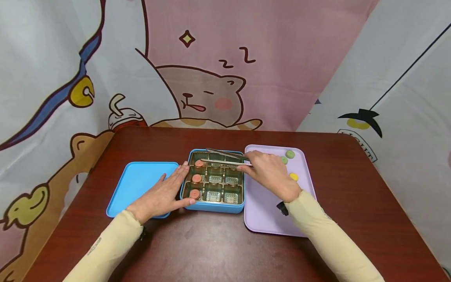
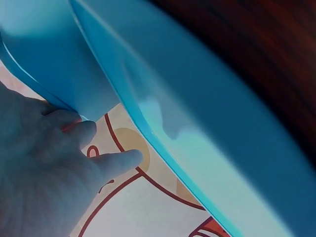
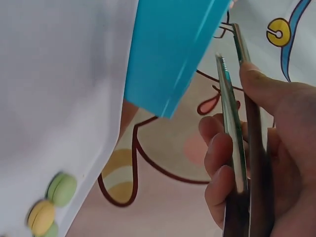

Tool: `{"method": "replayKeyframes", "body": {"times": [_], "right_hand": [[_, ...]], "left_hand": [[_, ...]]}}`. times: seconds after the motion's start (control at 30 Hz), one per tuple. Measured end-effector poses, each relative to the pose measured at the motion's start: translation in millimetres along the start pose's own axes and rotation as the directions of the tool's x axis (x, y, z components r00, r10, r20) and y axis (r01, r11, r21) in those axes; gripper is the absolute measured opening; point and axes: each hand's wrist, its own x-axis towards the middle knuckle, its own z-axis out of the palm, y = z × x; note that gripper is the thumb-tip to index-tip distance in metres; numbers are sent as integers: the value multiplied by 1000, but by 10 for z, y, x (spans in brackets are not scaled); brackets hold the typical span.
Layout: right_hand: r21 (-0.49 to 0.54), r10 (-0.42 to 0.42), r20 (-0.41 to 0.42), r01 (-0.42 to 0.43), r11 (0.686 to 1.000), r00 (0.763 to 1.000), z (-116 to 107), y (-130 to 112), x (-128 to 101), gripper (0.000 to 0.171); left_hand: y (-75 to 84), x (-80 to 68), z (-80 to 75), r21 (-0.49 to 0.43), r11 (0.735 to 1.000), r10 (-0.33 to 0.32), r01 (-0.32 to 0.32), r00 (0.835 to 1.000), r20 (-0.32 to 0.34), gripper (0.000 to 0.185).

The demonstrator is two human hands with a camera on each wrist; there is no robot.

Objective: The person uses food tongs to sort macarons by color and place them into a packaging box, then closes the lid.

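My left hand (image 1: 160, 196) rests against the left side of a blue box (image 1: 214, 207), thumb near its front corner and fingers extended along the rim. In my right hand (image 1: 269, 170) I hold metal tongs (image 3: 228, 111) between thumb and fingers. Their two arms stand apart, with nothing visible between the tips. In the head view the tips hover over the box's far-left compartment, near a pinkish-orange macaron (image 1: 199, 163). Two more compartments of that left column hold similar macarons, a middle one (image 1: 196, 178) and a near one (image 1: 194, 194). A gold-coloured divided insert lines the box.
A blue lid (image 1: 141, 180) lies left of the box, partly under my left hand. On the right, a lilac tray (image 1: 260, 213) carries a green macaron (image 1: 290, 154), another partly behind my hand, and a yellow macaron (image 1: 293, 177). A patterned curtain (image 1: 282, 78) hangs behind the table.
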Motion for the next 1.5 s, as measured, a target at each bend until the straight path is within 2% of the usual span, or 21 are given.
{"method": "replayKeyframes", "body": {"times": [0.17, 0.4, 0.5, 0.67, 1.07, 1.37, 1.5], "right_hand": [[27, 27, -30, -26, 999, 999, -151, 115, -162, 36], [77, 115, -64, -110, 991, 991, -341, 322, -451, 34], [79, 138, -77, -132, 988, 987, -394, 421, -561, 35], [69, 197, -70, -193, 979, 978, -450, 588, -730, 44], [35, 306, -64, -304, 952, 950, -482, 995, -1138, 51], [-28, 321, -11, -321, 947, 947, -383, 1155, -1305, 48], [-70, 298, -25, -299, 952, 954, -359, 1201, -1329, 49]], "left_hand": [[-15, -24, -6, 27, 1000, -10, 11, 1000, -21, 103], [-41, -4, -25, 57, 998, -28, 34, 994, -107, 92], [-51, 24, -26, 63, 996, -58, 64, 994, -92, 94], [-80, 31, 5, 59, 994, -88, 92, 995, -54, 98], [-76, 89, 47, 45, 997, -57, 59, 997, -46, 94], [-39, 139, 36, 35, 997, -63, 63, 998, -25, 96], [-28, 161, 30, 34, 998, -56, 56, 998, -19, 97]]}}
